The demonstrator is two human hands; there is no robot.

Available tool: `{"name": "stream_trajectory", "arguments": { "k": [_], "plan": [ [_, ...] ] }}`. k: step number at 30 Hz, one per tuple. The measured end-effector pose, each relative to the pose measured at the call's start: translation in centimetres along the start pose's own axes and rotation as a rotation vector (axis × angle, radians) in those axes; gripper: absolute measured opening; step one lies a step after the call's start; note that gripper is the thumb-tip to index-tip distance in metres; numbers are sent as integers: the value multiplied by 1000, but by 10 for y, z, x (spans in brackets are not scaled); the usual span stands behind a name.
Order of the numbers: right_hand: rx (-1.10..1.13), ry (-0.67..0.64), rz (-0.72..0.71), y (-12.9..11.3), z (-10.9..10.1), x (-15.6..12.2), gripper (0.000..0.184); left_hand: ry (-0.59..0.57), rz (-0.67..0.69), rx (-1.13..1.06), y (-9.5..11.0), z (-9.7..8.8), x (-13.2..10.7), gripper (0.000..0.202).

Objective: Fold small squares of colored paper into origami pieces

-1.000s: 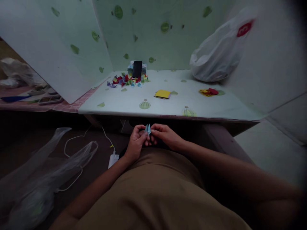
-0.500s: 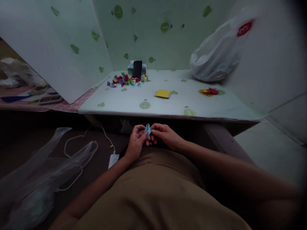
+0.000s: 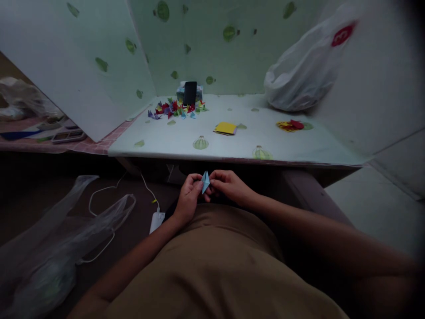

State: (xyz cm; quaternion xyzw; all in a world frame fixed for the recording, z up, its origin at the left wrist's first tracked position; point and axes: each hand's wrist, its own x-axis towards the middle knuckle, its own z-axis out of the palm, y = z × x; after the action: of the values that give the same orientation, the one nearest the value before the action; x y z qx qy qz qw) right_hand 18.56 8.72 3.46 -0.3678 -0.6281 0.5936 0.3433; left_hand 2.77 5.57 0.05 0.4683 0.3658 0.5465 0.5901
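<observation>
A small light-blue folded origami paper [image 3: 206,182], kite-shaped with a split upper point, is held upright over my lap, just below the table's front edge. My left hand [image 3: 189,197] pinches its left side between thumb and fingers. At its right edge, my right hand [image 3: 231,186] has thumb and forefinger closed on the paper. The other fingers of both hands curl behind it and are partly hidden.
On the table [image 3: 159,144] lie many small coloured paper cranes [image 3: 172,109], a phone [image 3: 190,93] against a tissue box, yellow paper squares [image 3: 226,128] and a red-and-yellow paper pile [image 3: 290,126]. A white plastic bag [image 3: 299,79] stands right; a power bank [image 3: 157,222] sits beside me.
The blue paper has shifted slightly right between my hands, and more of its lower point shows. Both hands keep their pinch.
</observation>
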Motion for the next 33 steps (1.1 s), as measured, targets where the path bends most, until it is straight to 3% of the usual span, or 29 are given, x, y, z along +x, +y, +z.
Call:
{"name": "stream_trajectory", "arguments": {
  "k": [6, 14, 18, 26, 33],
  "plan": [
    [-66, 1, -28, -2, 0, -1, 8, -44, 45, 105, -4, -2, -1, 23],
    [-239, 89, -55, 0, 0, -1, 15, 98, 166, 242, -1, 0, -3, 22],
    [-313, 114, -117, 3, 0, 0, 14, 101, 158, 309, 0, 1, -2, 29],
    [-327, 54, -145, 0, -2, -1, 15, 170, 145, 385, 3, -1, -2, 15],
    [-268, 79, -172, 5, -1, 0, 9, 155, 92, 250, 3, 0, -1, 18]
  ]
}}
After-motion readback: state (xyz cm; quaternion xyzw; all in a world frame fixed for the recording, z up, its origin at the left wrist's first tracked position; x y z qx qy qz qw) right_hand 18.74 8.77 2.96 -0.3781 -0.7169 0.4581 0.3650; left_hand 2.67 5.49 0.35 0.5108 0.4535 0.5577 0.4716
